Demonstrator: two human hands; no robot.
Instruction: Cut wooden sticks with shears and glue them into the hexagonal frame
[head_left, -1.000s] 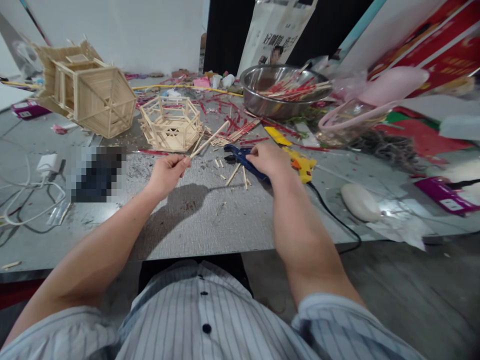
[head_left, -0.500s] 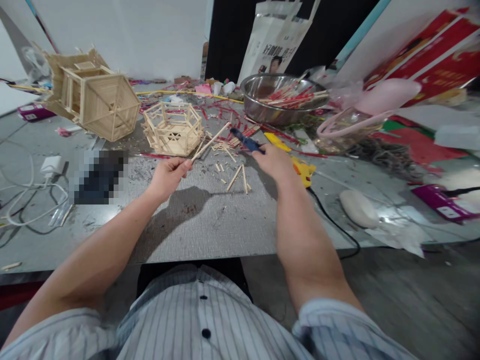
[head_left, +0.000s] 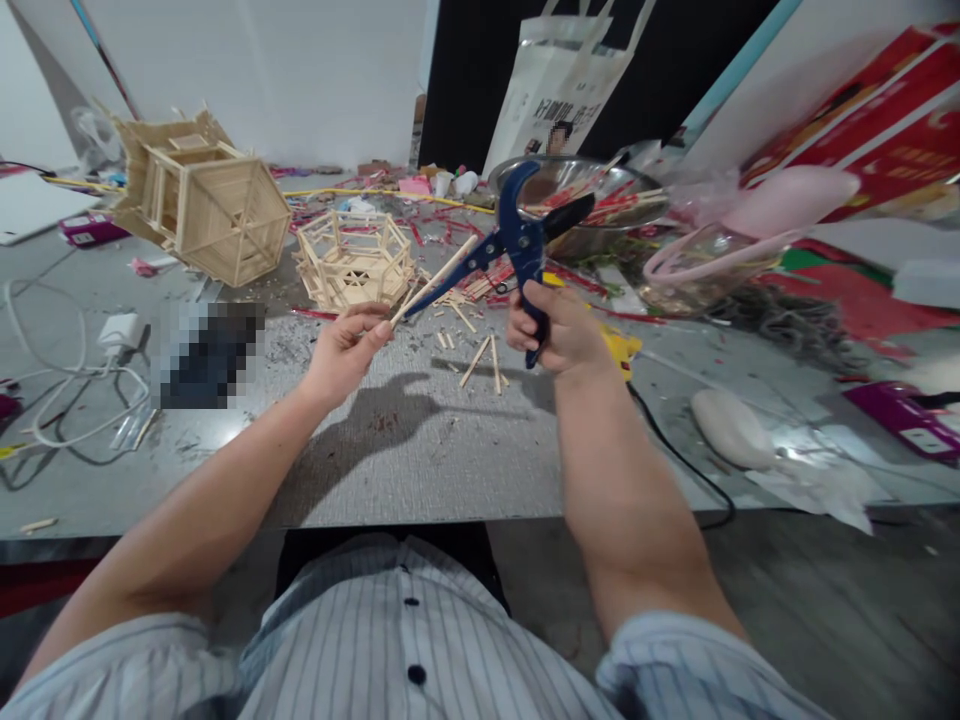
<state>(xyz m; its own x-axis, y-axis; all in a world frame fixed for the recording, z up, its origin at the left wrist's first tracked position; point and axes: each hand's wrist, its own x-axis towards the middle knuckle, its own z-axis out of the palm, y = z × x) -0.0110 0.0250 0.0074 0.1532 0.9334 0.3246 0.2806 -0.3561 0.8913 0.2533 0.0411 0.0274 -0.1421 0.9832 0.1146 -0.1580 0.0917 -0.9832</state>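
One wooden stick (head_left: 453, 263) above the table (head_left: 465, 460): we pinch its near end in our left hand (head_left: 349, 350), probably keeping its length free; our right hand (head_left: 559, 328), apart, grips blue cutters (head_left: 523, 240) by one handle

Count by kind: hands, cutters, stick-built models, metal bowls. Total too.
Hands: 2 (left hand, right hand)
Cutters: 1 (blue cutter)
Stick-built models: 2 (larger model, smaller open-topped model)
Metal bowls: 1 (metal bowl)
Total: 6
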